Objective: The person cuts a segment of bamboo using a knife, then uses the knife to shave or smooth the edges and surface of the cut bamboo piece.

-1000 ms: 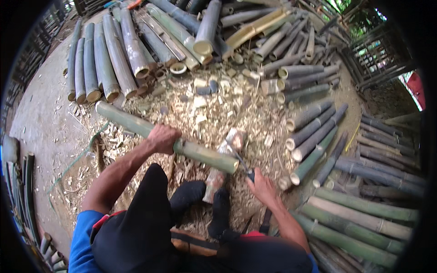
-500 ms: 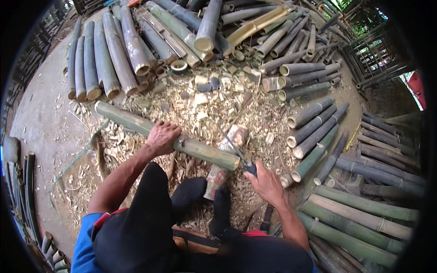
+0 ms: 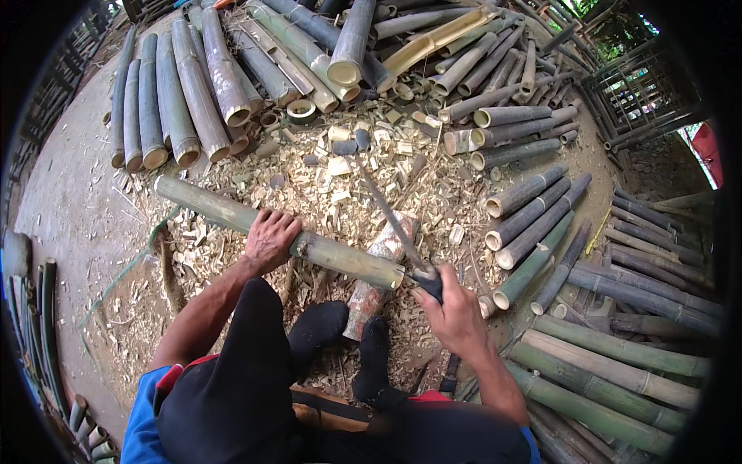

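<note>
Crosswise, bamboo pole [image 3: 349,259] under left hand [image 3: 270,237], gripped mid-length; right hand [image 3: 454,311] clasps knife [image 3: 396,225] beside pole's end.

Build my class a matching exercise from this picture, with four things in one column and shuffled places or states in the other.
1. Bare left hand
2. Bare right hand
3. Short, mottled wooden log
4. Black-covered feet

A. Closed around a long-bladed, black-handled metal knife
B. Either side of the log's near end
C. Clasping a long, round green bamboo pole
D. Crossing beneath the pole

Pairs: 1-C, 2-A, 3-D, 4-B
</note>
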`<state>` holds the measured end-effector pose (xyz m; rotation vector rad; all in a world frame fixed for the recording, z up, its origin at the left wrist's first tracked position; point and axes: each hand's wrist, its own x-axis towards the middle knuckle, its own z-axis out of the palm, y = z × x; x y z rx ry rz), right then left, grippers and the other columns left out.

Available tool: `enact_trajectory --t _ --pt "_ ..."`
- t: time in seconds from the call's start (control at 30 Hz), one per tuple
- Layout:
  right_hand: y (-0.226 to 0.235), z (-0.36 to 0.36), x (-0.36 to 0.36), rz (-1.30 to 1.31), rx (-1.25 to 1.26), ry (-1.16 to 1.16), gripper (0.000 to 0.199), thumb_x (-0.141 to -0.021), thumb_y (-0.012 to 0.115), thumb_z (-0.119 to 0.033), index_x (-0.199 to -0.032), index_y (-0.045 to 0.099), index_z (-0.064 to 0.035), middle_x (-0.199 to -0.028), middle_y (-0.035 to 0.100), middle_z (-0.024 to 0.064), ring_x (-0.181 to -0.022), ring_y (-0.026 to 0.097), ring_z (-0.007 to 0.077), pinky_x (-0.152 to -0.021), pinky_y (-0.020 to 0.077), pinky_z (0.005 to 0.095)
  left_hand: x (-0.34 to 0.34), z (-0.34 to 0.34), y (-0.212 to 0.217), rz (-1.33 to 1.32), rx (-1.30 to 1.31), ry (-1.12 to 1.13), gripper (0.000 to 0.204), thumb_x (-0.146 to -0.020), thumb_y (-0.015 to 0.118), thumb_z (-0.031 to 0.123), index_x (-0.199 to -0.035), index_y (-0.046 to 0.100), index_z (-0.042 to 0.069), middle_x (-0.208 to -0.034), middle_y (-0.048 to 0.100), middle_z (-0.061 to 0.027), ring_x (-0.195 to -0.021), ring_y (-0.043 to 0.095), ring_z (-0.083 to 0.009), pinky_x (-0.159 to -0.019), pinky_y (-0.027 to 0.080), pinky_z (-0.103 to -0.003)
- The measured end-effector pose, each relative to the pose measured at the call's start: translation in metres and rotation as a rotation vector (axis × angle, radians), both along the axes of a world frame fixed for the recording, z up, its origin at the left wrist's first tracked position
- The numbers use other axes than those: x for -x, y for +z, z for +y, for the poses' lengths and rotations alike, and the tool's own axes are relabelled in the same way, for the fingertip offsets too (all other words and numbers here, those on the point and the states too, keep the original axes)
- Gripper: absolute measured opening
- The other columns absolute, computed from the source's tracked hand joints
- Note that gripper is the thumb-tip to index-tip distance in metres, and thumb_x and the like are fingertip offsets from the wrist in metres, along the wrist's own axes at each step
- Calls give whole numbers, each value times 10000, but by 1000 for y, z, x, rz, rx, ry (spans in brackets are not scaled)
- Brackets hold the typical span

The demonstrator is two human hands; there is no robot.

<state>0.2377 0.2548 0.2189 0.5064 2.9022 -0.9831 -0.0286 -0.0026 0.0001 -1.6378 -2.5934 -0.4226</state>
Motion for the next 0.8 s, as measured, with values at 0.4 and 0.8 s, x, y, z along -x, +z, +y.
enact_trajectory --t 0.4,0.8 --pt "-11 3 -9 -135 -80 -53 353 -1039 692 -256 -1169 516 20 -890 712 275 -750 722 494 -607 557 552 17 24 33 -170 321 -114 635 -634 886 303 -1148 591 74 -1097 656 -111 -1111 650 -297 -1020 454 -463" --pt "-28 4 -8 -231 -167 -8 360 -1013 716 -251 -1132 488 1 -836 692 283 -765 715 510 -628 578 564 19 19 18 -242 407 -28 492 -652 874 331 -1028 658 99 -993 703 -111 -1031 720 -317 -929 508 -492"
